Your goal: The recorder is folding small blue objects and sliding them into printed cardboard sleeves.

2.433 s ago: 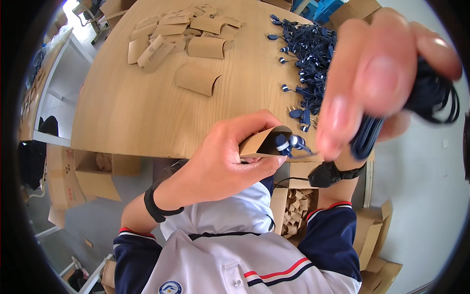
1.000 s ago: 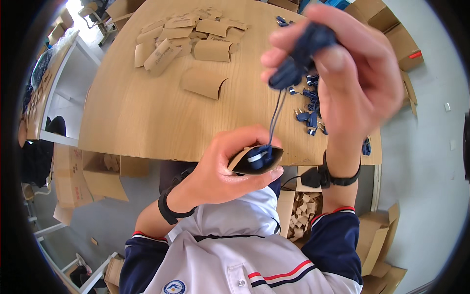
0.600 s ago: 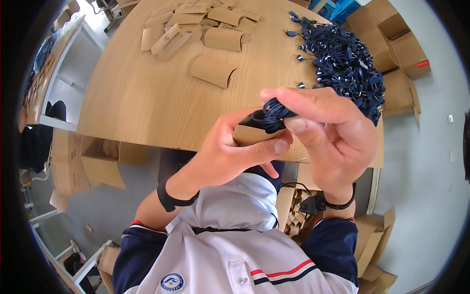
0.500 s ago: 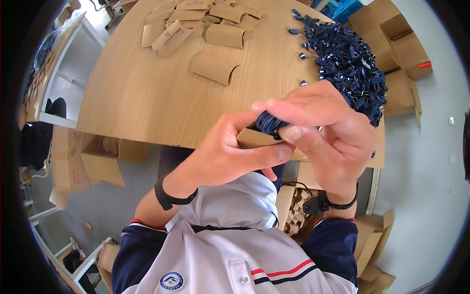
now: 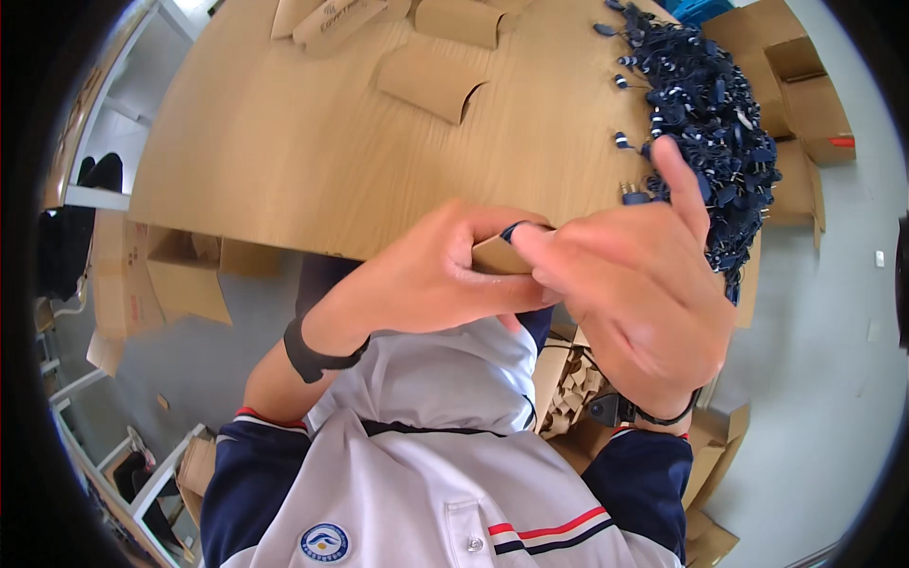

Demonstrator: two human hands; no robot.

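Observation:
My left hand (image 5: 440,270) is wrapped round a small brown cardboard pillow box (image 5: 494,257), held over the table's near edge with its open end toward my right hand. A bundle of coiled dark-blue earphones (image 5: 512,230) shows only as a sliver at that opening; the rest is hidden by the box and fingers. My right hand (image 5: 649,289) has its fingers closed at the opening, pressed on the bundle, while one finger sticks up. Farther off on the table lie more brown pillow boxes (image 5: 431,78). To the right is a big heap of dark-blue earphones (image 5: 715,123).
The wooden table (image 5: 275,142) curves round in front of me. Cardboard cartons stand on the floor at left (image 5: 185,284) and beyond the heap at right (image 5: 805,104). Beside my lap, under my right forearm, a carton holds brown cardboard pieces (image 5: 573,388).
The earphone bundle, plainly visible before, is now mostly inside the box or behind my fingers. My right hand has turned over with a finger raised. The view has shifted, moving the table upward.

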